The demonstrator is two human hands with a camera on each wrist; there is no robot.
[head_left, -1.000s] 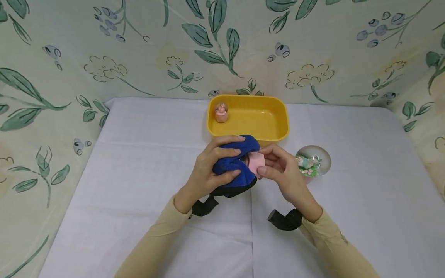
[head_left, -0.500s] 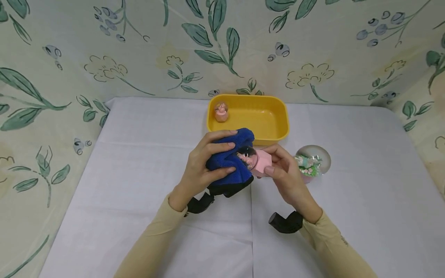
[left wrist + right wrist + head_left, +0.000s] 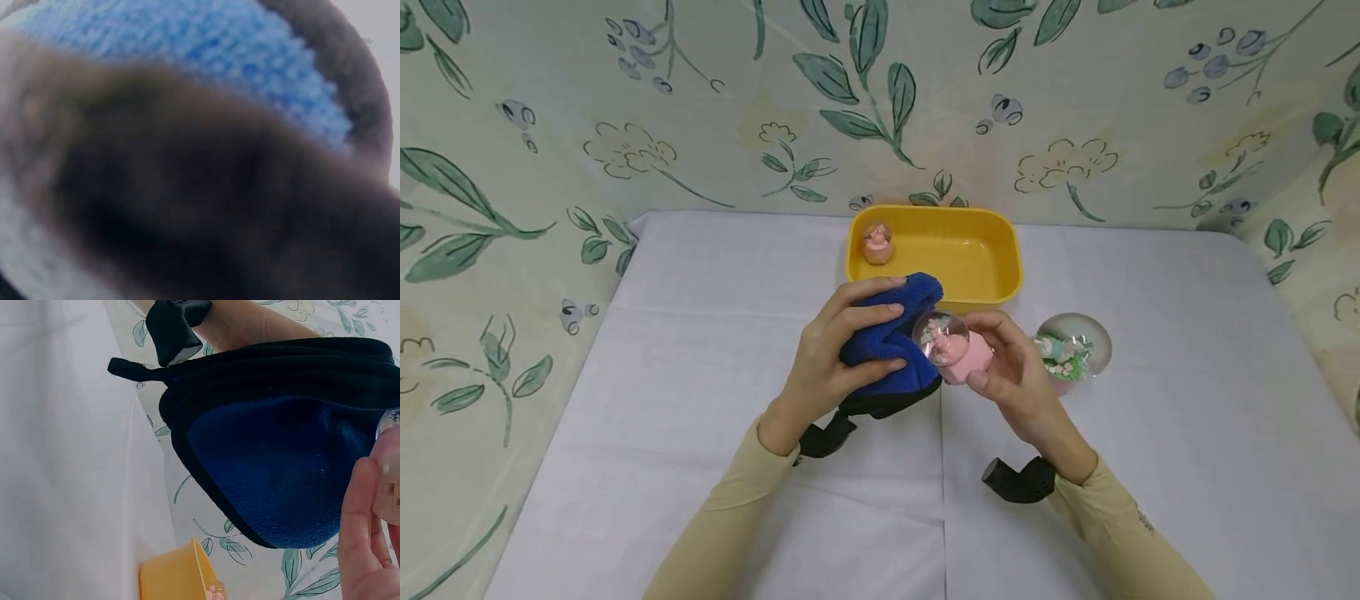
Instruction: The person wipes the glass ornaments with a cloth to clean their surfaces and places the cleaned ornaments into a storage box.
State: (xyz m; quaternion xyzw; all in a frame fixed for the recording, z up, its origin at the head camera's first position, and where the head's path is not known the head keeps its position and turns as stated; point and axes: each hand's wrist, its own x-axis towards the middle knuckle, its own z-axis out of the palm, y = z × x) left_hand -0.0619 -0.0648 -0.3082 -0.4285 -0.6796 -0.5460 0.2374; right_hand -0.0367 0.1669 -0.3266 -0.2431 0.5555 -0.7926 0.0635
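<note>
My left hand (image 3: 842, 337) grips a folded blue cloth (image 3: 891, 346) with black edging. In the right wrist view the cloth (image 3: 275, 469) spreads wide, a black loop at its corner. My right hand (image 3: 1018, 371) pinches the pink base of a small snow globe (image 3: 953, 346), its clear dome tilted to the left and close against the cloth. Blue pile of the cloth (image 3: 187, 37) fills the top of the left wrist view; a dark blur hides most of the rest. At the right edge of the right wrist view, my right fingers (image 3: 359, 512) hold the globe's base (image 3: 389, 487).
Behind the hands stands a yellow tray (image 3: 1011, 287) with a small pink snow globe (image 3: 877, 242) in its left end. A larger snow globe (image 3: 1075, 350) with green and white decoration lies on the white cloth-covered table (image 3: 1187, 375), just right of my right hand.
The pink snow globe has come out of the folds of the blue cloth, so its dome now shows. My left hand with the cloth has shifted left and slightly up.
</note>
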